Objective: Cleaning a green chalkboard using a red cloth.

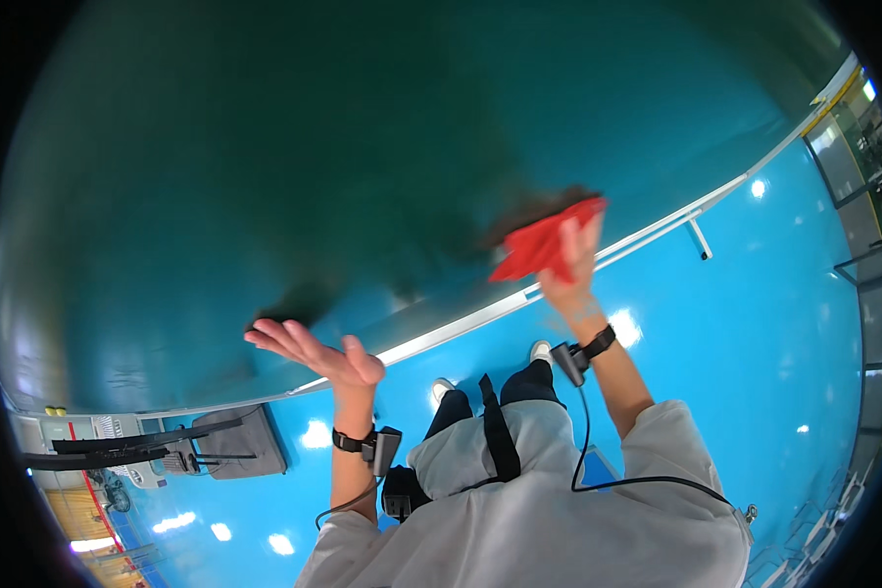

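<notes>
Red cloth (542, 245) is pressed flat under the right hand (576, 257), whose fingers spread over it and pin it against the big teal panel (265, 167), a grip by pressure rather than a closed fist, which suits wiping a broad curved surface. A dark smear on the panel lies just beside the cloth's upper edge. The left hand (316, 351) holds nothing; it is open, palm flat near or on the panel low down, likely a brace, though contact cannot be told. Both wrists carry black bands with small boxes, the right one (570, 359) trailing a cable. A pale strip (480, 316) runs along the panel's lower edge, above the glossy blue floor (755, 323). At lower left stands a grey stand (235, 443) with dark bars, and beside it a pale box with a red stripe; any labels are too small to tell.
</notes>
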A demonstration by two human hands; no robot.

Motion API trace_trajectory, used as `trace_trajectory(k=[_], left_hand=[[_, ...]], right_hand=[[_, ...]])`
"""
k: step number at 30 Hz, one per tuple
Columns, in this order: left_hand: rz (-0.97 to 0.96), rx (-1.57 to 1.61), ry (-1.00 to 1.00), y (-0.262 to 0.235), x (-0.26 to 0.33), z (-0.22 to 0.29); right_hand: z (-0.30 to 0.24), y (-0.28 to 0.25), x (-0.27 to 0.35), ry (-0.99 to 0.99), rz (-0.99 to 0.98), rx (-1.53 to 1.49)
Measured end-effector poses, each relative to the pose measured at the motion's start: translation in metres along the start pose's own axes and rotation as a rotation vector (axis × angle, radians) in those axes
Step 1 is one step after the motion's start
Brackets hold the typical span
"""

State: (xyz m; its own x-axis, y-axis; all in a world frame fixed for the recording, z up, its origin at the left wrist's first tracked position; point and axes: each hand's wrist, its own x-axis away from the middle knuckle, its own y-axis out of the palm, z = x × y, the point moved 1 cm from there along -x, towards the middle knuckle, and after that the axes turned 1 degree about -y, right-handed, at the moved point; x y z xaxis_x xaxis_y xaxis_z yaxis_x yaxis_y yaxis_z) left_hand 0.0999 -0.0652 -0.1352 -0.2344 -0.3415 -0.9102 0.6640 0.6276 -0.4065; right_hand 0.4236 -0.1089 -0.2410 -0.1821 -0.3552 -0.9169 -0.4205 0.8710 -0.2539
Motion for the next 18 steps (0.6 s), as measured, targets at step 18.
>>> trace_trajectory(k=[18], left_hand=[[0.012,-0.14,-0.032,0.075,-0.034,0.084]], right_hand=[[0.009,-0.012,-0.029,-0.333,-0.143,0.068]])
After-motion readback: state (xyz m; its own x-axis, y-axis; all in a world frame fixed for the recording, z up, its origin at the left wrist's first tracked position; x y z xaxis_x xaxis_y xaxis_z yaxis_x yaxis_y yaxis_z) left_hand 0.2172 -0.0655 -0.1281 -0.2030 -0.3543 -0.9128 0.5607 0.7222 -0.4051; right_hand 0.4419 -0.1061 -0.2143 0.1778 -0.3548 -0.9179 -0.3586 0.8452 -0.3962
